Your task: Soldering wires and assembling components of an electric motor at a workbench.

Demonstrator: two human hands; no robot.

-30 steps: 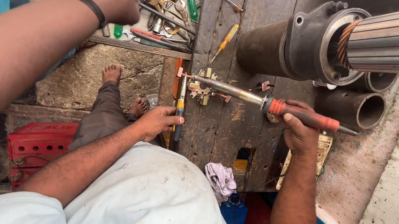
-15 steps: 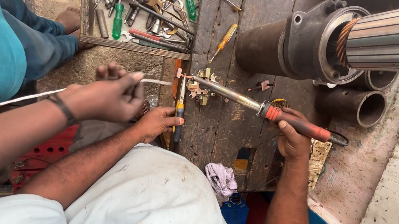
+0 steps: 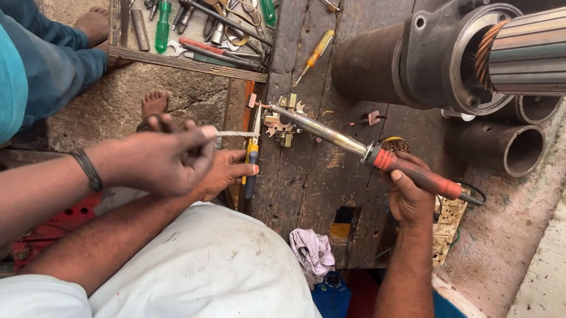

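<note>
My right hand grips the red handle of a long soldering iron. Its tip rests on a small brass part on the dark wooden bench. My left hand sits at the bench's left edge, closed on a yellow and blue screwdriver that points at the brass part. Another person's hand, with a dark wristband, covers part of my left hand. It pinches a thin silvery wire that reaches toward the iron's tip.
A wooden tray of screwdrivers, scissors and pliers lies at the top. A large motor armature with housing and pipes fill the right. A small yellow screwdriver and a rag lie nearby. The other person's bare feet stand at left.
The other person's hand came down from the tool tray to just in front of my left hand, bringing the thin wire up to the brass part. My hands hardly moved.
</note>
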